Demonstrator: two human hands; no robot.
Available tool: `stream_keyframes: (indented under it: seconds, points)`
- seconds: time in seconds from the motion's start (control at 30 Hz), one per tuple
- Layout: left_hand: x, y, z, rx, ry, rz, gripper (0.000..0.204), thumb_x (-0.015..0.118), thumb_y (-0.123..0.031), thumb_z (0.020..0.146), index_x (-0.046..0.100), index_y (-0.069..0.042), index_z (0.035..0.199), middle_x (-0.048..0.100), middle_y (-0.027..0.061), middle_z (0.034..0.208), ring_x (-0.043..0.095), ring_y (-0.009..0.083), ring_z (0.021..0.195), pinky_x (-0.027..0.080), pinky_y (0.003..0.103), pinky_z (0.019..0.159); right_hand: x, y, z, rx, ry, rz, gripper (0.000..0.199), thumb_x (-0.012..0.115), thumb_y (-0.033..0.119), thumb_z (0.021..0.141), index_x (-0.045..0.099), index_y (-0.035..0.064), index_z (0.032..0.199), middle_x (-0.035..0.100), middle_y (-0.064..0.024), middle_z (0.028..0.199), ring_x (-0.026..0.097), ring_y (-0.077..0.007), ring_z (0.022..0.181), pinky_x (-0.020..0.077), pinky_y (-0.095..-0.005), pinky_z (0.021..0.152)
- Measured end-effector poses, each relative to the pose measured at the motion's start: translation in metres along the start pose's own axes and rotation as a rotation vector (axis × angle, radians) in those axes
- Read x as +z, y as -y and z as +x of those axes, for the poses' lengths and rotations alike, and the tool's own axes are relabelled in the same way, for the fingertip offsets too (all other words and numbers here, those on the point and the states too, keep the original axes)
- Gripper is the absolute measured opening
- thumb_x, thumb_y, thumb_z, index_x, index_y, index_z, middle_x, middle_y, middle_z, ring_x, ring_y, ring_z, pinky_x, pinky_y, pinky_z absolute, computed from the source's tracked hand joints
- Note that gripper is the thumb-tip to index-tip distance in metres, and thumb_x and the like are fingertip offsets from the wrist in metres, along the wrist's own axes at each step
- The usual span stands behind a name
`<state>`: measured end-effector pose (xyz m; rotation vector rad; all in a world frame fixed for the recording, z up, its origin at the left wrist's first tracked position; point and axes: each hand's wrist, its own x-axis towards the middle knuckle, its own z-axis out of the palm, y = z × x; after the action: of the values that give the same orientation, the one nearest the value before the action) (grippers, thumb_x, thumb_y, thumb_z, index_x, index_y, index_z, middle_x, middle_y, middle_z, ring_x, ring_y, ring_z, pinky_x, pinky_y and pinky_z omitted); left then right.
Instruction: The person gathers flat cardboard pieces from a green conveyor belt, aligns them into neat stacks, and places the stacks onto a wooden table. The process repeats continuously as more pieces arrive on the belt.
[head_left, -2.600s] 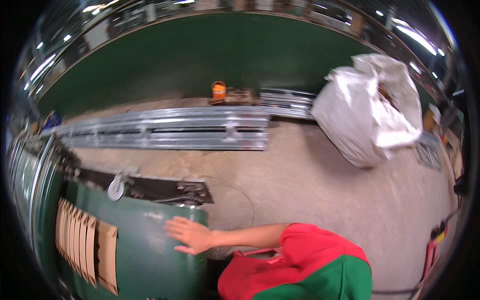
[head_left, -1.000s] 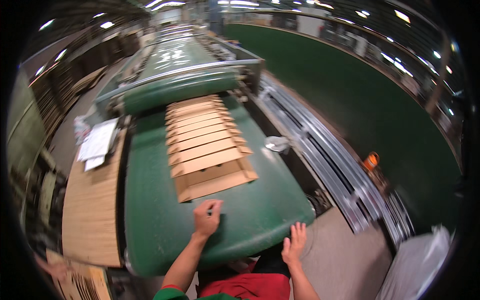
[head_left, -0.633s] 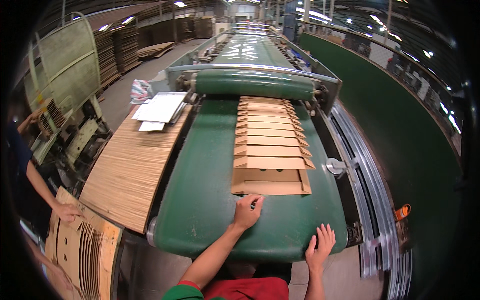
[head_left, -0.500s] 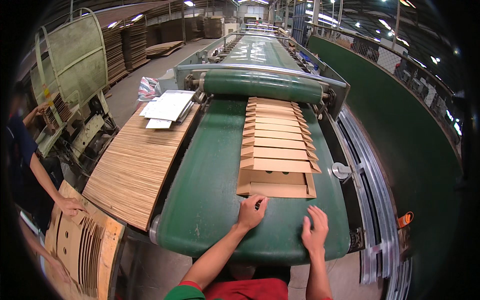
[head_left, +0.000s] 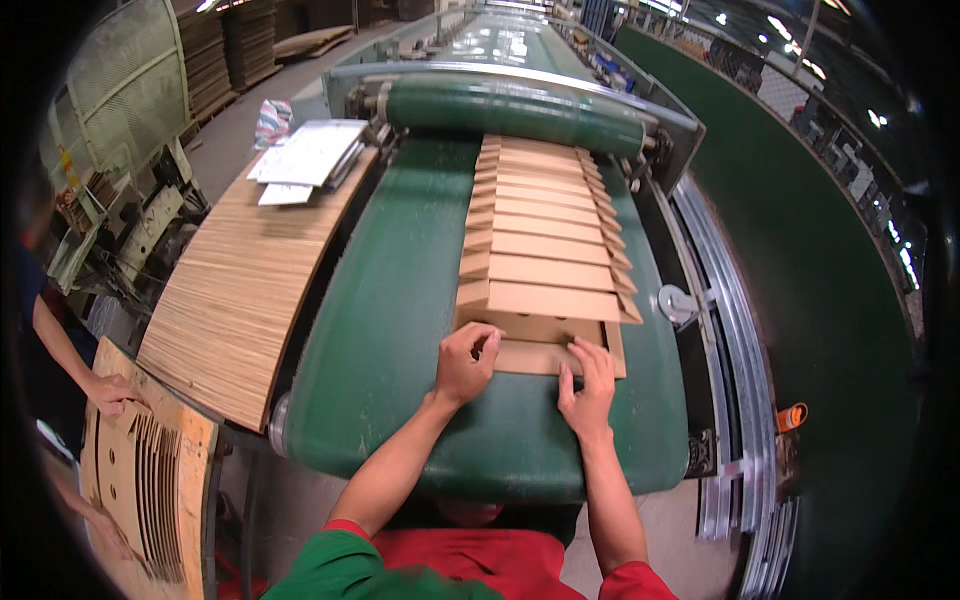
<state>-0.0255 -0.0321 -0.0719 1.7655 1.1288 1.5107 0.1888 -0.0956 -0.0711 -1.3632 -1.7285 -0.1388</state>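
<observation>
A row of brown folded cardboard cartons (head_left: 548, 245) lies overlapped like shingles on the green conveyor belt (head_left: 385, 350), running away under a roller. The nearest carton (head_left: 535, 357) shows an open recess with raised edges and dark holes partly under the one above. My left hand (head_left: 466, 365) is at this carton's near left corner, fingers curled to the thumb; what they pinch, if anything, is hidden. My right hand (head_left: 588, 388) lies over its near edge toward the right, fingers stretched and thumb apart.
A green roller (head_left: 510, 112) spans the belt ahead. To the left stand a stack of cardboard sheets (head_left: 235, 290) with white papers (head_left: 312, 155) on top, and a co-worker's hand (head_left: 115, 393) over a board with folded cardboard. Metal rails (head_left: 735, 330) run along the right.
Both hands have moved forward onto the nearest carton, the right one now reaching its near edge. My view has tipped down, and the carton row appears nearer the roller.
</observation>
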Motion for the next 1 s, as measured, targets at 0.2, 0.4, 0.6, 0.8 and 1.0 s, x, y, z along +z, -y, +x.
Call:
stream_keyframes:
  seconds: [0.2,0.4,0.6,0.8,1.0]
  points:
    - [-0.007,-0.009,-0.017,-0.02,0.019,0.015,0.013,0.066,-0.008,0.098,0.075,0.001,0.098,0.075,0.0104,0.089,0.071,0.0169,0.076,0.056,0.03,0.071,0.0,0.01,-0.004,0.009,0.089,0.003,0.039,0.08,0.008,0.081,0.07,0.0035,0.118,0.066,-0.0153,0.132,0.06,-0.0378,0.123,0.0463,-0.0473,0.106]
    - [-0.005,-0.01,-0.012,-0.065,0.003,-0.013,0.012,0.067,-0.008,0.097,0.074,0.001,0.096,0.075,0.0134,0.09,0.071,0.0225,0.076,0.056,0.033,0.07,0.001,0.006,-0.003,0.074,0.068,0.06,0.033,0.076,0.005,0.083,0.071,0.0026,0.116,0.068,-0.0152,0.128,0.061,-0.0367,0.119,0.0474,-0.0464,0.104]
    - [-0.004,-0.009,-0.014,-0.048,0.005,0.013,0.012,0.067,-0.009,0.097,0.075,0.0,0.096,0.073,0.0118,0.085,0.07,0.0203,0.072,0.055,0.031,0.068,0.0,0.003,-0.004,0.126,0.026,0.094,0.03,0.073,0.003,0.085,0.07,0.0015,0.115,0.069,-0.0161,0.125,0.063,-0.0368,0.114,0.05,-0.0445,0.1]
    - [-0.005,-0.01,-0.013,-0.1,0.026,0.0,0.017,0.064,-0.009,0.101,0.075,0.003,0.098,0.076,0.0104,0.091,0.074,0.0157,0.083,0.058,0.029,0.075,-0.002,0.004,-0.004,0.149,0.023,0.102,0.029,0.072,0.002,0.086,0.069,0.0005,0.115,0.069,-0.0165,0.124,0.063,-0.0366,0.114,0.0506,-0.0442,0.1]
    - [-0.011,-0.025,-0.031,-0.075,-0.015,0.002,0.016,0.064,-0.009,0.101,0.075,0.003,0.099,0.076,0.0111,0.092,0.074,0.0162,0.083,0.058,0.028,0.074,-0.019,0.02,-0.017,0.166,-0.057,0.08,0.029,0.072,0.001,0.087,0.071,0.0004,0.116,0.071,-0.0168,0.123,0.065,-0.0369,0.114,0.051,-0.0441,0.1]
